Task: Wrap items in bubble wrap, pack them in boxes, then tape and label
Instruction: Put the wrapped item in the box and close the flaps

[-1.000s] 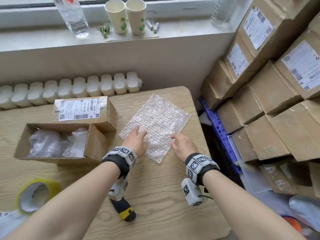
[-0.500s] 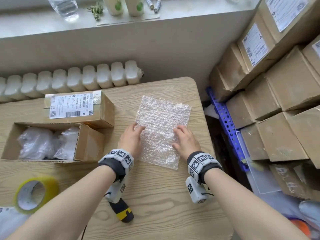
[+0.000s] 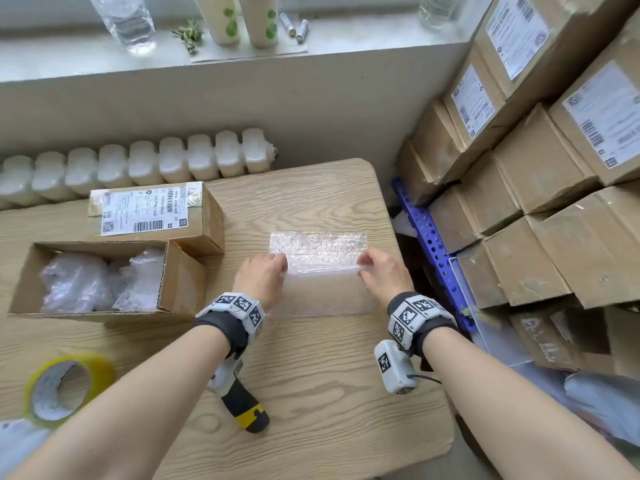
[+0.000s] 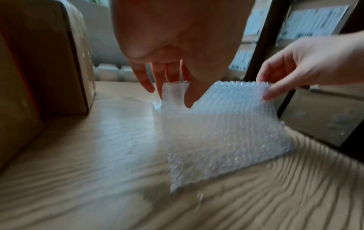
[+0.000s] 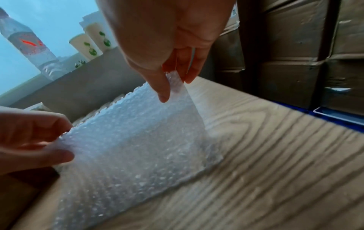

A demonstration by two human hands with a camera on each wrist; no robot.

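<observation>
Bubble wrap sheet [image 3: 320, 271] lies on the wooden table [image 3: 311, 393] right of the open cardboard box [image 3: 180, 282]. The left hand [image 3: 261, 277] and right hand [image 3: 382, 273] each pinch one corner of its near edge, raising it off the table. This looks like a fold, though blur hides any item inside. Next, carry both corners evenly.

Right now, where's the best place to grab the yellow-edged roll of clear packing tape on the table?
The yellow-edged roll of clear packing tape lies near the wooden table's front left corner, tilted with its open core facing up. Probably come from above with the left hand: fingers into the core, thumb outside the rim. That hand is currently pinching the clear bubble wrap sheet.
</observation>
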